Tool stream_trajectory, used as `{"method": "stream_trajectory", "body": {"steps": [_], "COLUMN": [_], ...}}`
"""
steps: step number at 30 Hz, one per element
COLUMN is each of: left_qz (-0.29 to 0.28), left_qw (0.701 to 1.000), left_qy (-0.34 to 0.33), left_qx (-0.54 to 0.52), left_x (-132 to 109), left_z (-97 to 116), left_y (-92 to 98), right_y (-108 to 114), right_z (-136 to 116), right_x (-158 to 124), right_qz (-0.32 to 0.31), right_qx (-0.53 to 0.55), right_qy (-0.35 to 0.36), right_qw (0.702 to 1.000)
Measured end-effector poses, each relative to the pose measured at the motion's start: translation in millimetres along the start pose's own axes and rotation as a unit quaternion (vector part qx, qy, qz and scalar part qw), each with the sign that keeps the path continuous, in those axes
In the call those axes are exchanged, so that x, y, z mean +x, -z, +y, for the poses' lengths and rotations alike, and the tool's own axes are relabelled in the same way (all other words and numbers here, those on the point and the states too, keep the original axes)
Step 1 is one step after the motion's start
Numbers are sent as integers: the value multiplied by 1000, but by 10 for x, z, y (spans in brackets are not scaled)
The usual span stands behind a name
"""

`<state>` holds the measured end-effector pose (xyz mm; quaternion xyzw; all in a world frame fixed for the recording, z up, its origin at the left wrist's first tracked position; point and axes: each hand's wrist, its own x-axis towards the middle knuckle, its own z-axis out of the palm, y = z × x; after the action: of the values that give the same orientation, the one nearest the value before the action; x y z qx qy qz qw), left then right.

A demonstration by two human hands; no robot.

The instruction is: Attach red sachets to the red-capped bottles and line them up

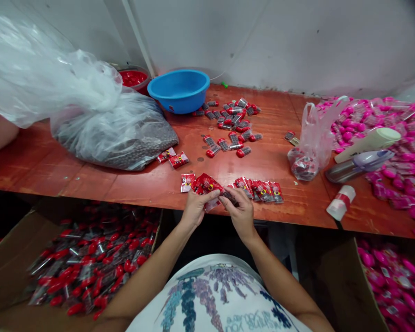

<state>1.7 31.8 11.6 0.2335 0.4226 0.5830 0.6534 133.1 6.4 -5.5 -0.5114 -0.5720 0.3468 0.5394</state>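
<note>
Your left hand [194,208] and your right hand [241,213] are both closed in a pinch on a small bunch of shiny red packets [204,184], right at the near edge of the brown wooden bench [269,157]. The packets look light, thin and crinkly, and maybe a bit slippery. Hold them by their flat edges with your fingertips, gently, so they do not tear or slide. A row of red packets [263,190] lies just beside your right hand.
</note>
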Motion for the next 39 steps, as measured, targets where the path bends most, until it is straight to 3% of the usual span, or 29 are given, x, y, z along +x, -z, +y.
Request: {"method": "stream_trajectory", "body": {"steps": [7,13,18,24,30,39], "left_qz": [-23,-12,-48,17,-41,-10], "left_qw": [998,996,992,995,989,995], "left_qy": [26,26,70,66,124,89], "left_qx": [56,86,95,75,74,48], "left_x": [-27,-2,34,77,13,69], "left_z": [70,88,75,35,-123,-110], "left_y": [15,-23,-16,7,-27,-55], "right_y": [28,33,16,82,90,188], "right_z": [48,45,91,166,159,285], "right_x": [18,10,-16,4,-12,-13], "right_qz": [-39,-33,-64,-84,-58,-38], "right_qx": [73,28,112,170,282,216], "right_qy": [-85,-26,-169,-167,-264,-250], "right_qw": [993,999,977,967,921,943]}}
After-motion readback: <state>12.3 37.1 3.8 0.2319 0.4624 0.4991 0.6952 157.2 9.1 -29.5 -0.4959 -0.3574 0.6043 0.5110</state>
